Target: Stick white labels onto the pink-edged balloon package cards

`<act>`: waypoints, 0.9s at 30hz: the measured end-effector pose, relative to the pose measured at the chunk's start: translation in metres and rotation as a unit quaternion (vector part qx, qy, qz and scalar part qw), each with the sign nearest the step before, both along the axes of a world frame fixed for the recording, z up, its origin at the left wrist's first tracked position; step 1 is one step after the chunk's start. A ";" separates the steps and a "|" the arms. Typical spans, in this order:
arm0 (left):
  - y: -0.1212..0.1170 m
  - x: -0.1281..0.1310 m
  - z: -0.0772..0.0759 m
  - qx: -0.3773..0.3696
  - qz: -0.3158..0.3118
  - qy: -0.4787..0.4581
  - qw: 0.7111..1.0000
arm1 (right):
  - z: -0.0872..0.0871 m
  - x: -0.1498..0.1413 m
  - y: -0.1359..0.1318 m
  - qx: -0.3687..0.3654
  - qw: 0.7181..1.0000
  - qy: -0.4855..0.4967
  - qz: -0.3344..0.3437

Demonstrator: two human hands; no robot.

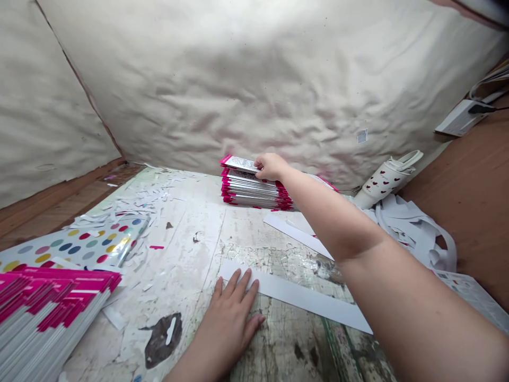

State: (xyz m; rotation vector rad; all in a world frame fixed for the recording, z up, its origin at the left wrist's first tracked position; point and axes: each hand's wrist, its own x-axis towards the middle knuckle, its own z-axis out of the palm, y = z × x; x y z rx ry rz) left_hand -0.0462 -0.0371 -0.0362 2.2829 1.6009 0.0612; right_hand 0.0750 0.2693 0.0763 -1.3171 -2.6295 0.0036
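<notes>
A person's two bare hands work at a worn wooden bench [191,249] with flaking white paint, seen from above and in front of the person's chest. The right arm stretches across the view to a low stack of white cards with bright pink edges [254,190], which sits near the far edge of the bench. The right hand [271,166] is curled narrowly around the near edge of the top card [240,164], which tilts up off the stack; the thumb is hidden, but the card appears held. The left hand [230,323] lies open and palm down near the person, fingers slightly spread, with the fingertips on the end of a long white paper strip [302,294].

A taller stack of pink-edged cards [43,313] fills the lower left corner, partly cut off by the frame. Just beyond it lies a white sheet printed with colored polka dots [75,241], and narrow paper scraps [135,204] are scattered beside it. A second white strip [296,236] lies past the right forearm. To the right, a white tumbler with red hearts [384,180] lies on its side against a heap of curled white paper offcuts [413,233]. Creased cream fabric [238,79] covers the wall behind.
</notes>
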 end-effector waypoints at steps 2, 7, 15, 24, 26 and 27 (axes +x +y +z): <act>0.000 0.000 -0.002 -0.001 -0.002 0.005 1.000 | -0.002 -0.001 -0.006 0.036 0.999 -0.006 0.016; -0.001 0.000 -0.006 -0.005 -0.002 0.011 1.000 | -0.008 -0.001 -0.016 0.119 0.982 -0.106 0.098; 0.001 -0.002 -0.010 0.021 -0.001 -0.008 1.000 | -0.014 0.000 -0.004 0.076 0.987 -0.074 0.118; -0.001 -0.001 -0.009 0.006 0.008 0.000 1.000 | -0.018 -0.010 -0.024 0.141 0.986 -0.085 0.037; -0.001 0.000 -0.008 -0.004 0.012 0.011 1.000 | -0.024 -0.017 -0.026 0.118 0.990 -0.076 -0.028; -0.001 0.001 -0.007 -0.004 0.014 0.014 1.000 | -0.025 -0.021 -0.027 0.104 0.991 -0.072 -0.052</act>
